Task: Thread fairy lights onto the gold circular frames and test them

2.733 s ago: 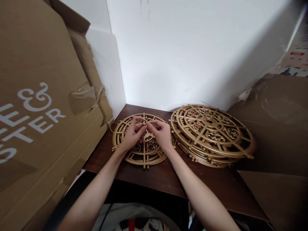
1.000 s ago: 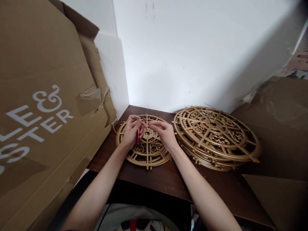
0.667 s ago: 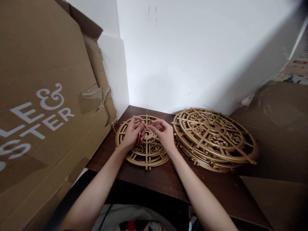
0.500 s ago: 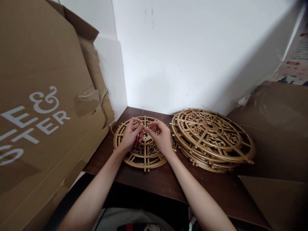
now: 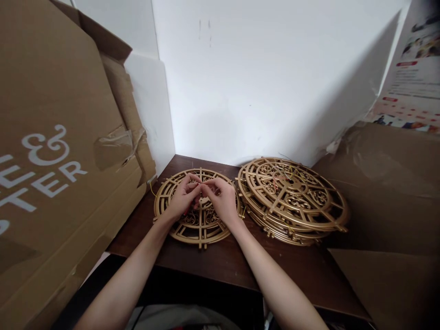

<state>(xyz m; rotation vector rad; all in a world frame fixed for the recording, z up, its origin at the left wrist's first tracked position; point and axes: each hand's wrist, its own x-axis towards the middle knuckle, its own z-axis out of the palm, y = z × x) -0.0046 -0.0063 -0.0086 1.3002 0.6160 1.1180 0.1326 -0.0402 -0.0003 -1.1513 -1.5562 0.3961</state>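
Cardboard (image 5: 68,105) flanks bench (image 5: 220,259); above gold disc (image 5: 201,224), left hand (image 5: 184,198) holds red item (image 5: 186,211), right hand (image 5: 222,198) grip narrow, contents unclear.

Light: soft, brightest on the white wall (image 5: 261,82) before me. Shadows: faint blot on it above my left hand (image 5: 183,198) and right hand (image 5: 223,200); broad grey diagonal to the right; deep black below the table (image 5: 220,259). Glints: stack of gold discs (image 5: 298,186). Definition: soft where both hands meet. Right corners: darkened; edges stretched.

White wall (image 5: 254,78) behind dark table (image 5: 213,263)
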